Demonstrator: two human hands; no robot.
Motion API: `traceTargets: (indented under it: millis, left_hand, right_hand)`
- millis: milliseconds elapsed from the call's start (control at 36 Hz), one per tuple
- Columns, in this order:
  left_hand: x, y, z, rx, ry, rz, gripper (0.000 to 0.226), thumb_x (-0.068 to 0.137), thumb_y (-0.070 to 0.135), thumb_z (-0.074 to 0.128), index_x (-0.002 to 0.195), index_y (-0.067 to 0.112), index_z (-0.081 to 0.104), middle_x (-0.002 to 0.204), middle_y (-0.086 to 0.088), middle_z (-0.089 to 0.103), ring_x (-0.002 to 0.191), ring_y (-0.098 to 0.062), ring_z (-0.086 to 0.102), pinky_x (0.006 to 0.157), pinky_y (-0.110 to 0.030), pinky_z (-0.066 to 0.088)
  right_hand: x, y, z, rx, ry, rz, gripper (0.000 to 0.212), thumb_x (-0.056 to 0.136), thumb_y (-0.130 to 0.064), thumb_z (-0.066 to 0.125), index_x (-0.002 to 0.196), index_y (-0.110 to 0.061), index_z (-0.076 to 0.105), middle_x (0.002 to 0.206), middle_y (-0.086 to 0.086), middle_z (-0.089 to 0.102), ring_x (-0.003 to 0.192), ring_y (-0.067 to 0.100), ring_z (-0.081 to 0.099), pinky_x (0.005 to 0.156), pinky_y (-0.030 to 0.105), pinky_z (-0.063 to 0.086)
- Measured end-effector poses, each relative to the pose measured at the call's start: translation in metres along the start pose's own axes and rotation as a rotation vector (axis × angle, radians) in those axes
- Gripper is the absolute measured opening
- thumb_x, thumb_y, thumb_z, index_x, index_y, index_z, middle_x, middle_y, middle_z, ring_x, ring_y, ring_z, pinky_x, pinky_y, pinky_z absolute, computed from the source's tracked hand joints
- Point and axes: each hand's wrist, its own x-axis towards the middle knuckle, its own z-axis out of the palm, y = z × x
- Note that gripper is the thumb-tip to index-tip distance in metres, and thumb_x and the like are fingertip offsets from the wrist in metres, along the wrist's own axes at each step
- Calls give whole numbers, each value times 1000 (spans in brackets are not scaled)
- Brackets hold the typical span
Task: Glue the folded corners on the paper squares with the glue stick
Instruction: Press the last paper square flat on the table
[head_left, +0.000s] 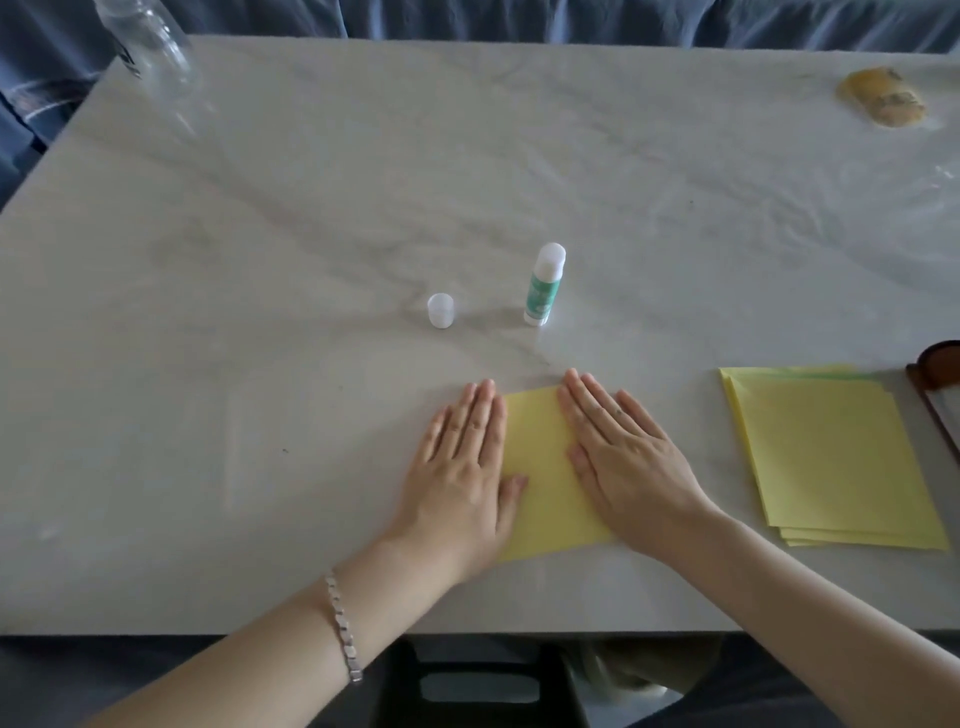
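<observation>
A yellow paper square (545, 467) lies on the white marble table (260, 364) near its front edge. My left hand (462, 478) rests flat on the paper's left side, fingers together. My right hand (623, 462) presses flat on its right side. Both hands cover the paper's side corners, so any folds there are hidden. Beyond the paper, the glue stick (544, 285) stands upright and uncapped, with a green label. Its translucent cap (441, 310) stands to the left of it. A stack of yellow paper squares (831, 457) lies to the right.
A clear plastic bottle (150, 47) stands at the far left corner. A yellowish object in clear plastic wrap (883, 98) sits at the far right. A dark brown framed object (935, 395) pokes in at the right edge beside the stack.
</observation>
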Motion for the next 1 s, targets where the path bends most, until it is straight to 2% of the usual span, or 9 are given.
traceTargets:
  millis: [111,194,333,444,500,694,806,917,1000]
  left_hand:
    - [0,-5,-3,25,-46,-21,65,89,39,33,131,-8,48,139,-22,46,127,-36,47,104,-41,24]
    - [1,-4,-5,16,-86,-58,71,97,46,16,130,-7,50,138,-22,47,127,-35,48,104,-41,24]
    - [2,-5,-8,31,-168,-51,89,95,58,3,127,-10,52,136,-24,49,124,-37,49,102,-42,26]
    - [2,-6,-8,21,-191,-61,91,92,65,4,133,-6,42,139,-23,46,127,-35,47,103,-42,25]
    - [1,-6,-7,14,-198,-66,89,90,67,5,134,-5,35,140,-22,45,128,-35,47,103,-42,25]
    - [0,-6,-5,11,-201,-60,88,83,67,26,134,-4,35,140,-21,46,128,-34,47,104,-41,22]
    - [0,-7,-7,-10,-227,-67,90,81,68,28,135,-3,34,141,-20,45,130,-31,42,107,-38,14]
    - [1,-5,-11,-51,-272,-94,88,89,69,10,135,-3,34,141,-21,45,130,-32,44,107,-38,15]
    - [0,-6,-10,-53,-271,-92,88,88,69,18,136,-3,33,141,-20,44,129,-33,45,105,-40,19]
  right_hand:
    - [-1,-3,0,-5,6,-3,59,100,-34,10,133,-2,48,140,11,45,130,20,40,107,31,21]
    - [-3,-6,-2,78,50,47,50,91,-32,35,126,-1,54,134,11,53,122,25,52,103,29,27]
    - [-10,-8,-32,505,60,432,49,87,-18,57,134,-19,44,121,6,50,113,24,48,95,30,38]
    - [-6,5,-44,742,-67,654,50,81,-24,66,127,-19,49,103,1,60,95,19,59,71,24,44]
    - [-5,7,-46,814,-128,697,49,79,-24,70,124,-17,52,101,3,63,91,20,62,71,25,46]
    - [2,6,-51,786,-169,740,35,80,-25,69,111,-11,62,101,5,66,93,18,60,66,23,39]
    - [6,3,-52,719,-216,729,27,81,-22,67,95,1,69,92,19,69,72,17,51,61,25,35]
    - [9,2,-48,721,-238,748,33,78,-22,67,94,6,66,72,6,52,68,16,44,62,25,32]
    - [8,1,-50,705,-227,727,28,79,-23,67,87,4,68,71,4,54,66,16,46,58,26,33]
